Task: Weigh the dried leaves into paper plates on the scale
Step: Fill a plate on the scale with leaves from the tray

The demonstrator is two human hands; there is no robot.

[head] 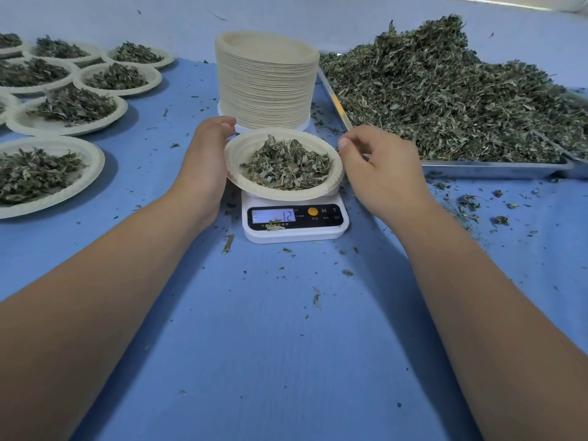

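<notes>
While the scale reads 12, a plate of leaves sits on it. The left hand cups the plate's rim. The right hand touches the opposite rim, fingers curled, holding nothing.

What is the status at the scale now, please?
Left hand and right hand at rim of filled plate on scale. Display reads 12. Nothing in the way.

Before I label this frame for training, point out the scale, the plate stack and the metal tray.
scale (pixel 294 232): head view, white front edge.
plate stack (pixel 265 87): head view, side of stack.
metal tray (pixel 490 169): head view, near rim.
</notes>
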